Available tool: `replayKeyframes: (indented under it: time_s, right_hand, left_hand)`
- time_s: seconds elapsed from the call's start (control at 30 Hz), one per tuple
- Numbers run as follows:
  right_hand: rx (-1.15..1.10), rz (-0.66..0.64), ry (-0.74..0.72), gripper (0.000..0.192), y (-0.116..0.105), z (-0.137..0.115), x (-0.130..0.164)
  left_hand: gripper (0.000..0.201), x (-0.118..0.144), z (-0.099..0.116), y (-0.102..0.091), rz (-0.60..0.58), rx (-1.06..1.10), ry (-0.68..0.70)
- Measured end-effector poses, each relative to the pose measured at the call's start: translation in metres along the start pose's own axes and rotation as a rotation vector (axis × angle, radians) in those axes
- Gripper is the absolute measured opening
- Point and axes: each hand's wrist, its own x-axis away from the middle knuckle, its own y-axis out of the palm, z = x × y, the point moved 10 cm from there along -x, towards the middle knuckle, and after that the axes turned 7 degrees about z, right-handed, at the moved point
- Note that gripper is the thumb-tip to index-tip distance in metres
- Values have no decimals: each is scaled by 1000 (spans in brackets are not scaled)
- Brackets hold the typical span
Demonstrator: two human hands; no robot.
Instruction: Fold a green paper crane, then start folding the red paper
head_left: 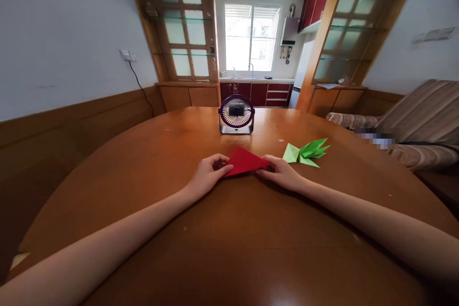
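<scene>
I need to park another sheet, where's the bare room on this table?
Bare wood lies left of the left hand and near the table edge. It is crowded between the fan, red paper, right hand and green origami.

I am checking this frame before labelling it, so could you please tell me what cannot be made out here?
- Head view: the fingertips of the left hand and right hand lie partly under the red paper, so their grip is unclear.
- The folds of the green origami are too small to read.
- A blurred patch on the sofa hides what lies there.
- The fan shows no sign of whether it runs.
</scene>
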Motion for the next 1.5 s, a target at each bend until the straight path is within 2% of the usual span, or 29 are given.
replayKeyframes:
  time_s: [0.1, 0.23, 0.37, 0.47, 0.57, 0.7, 0.83, 0.97, 1.1, 1.23, 1.5]
  right_hand:
    - [-231, 32, 114, 30, 1, 9, -1]
    - [-436, 72, 209, 36, 2, 9, -1]
    - [-511, 108, 281, 30, 6, 10, 1]
    - [-533, 167, 320, 41, 5, 15, 2]
    - [-543, 218, 326, 51, 3, 17, 1]
    - [-570, 240, 322, 42, 4, 15, -4]
    - [-567, 267, 287, 37, 7, 11, -11]
    - [-580, 261, 232, 49, 15, 6, -19]
    - [-603, 271, 250, 61, 20, 9, -22]
    - [-578, 245, 257, 64, 22, 10, -21]
    - [-608, 198, 246, 64, 27, 11, -20]
  left_hand:
    - [31, 0, -7, -1, 43, 103, -86]
    - [34, 0, -16, -3, 82, 188, -164]
    - [37, -2, -17, -7, 116, 185, -148]
    - [42, -2, -11, -5, 100, 142, -83]
    - [47, -1, -1, 3, 36, 40, 1]
    - [33, 1, 12, 16, -66, -124, 93]
    - [35, 2, 14, 24, -135, -167, 102]
    - [33, 2, 11, 23, -126, -88, 55]
    - [36, 2, 5, 21, -107, -15, -14]
    - [37, 1, 7, 19, -76, -51, 22]
    - [43, -1, -6, 16, -39, 131, -89]
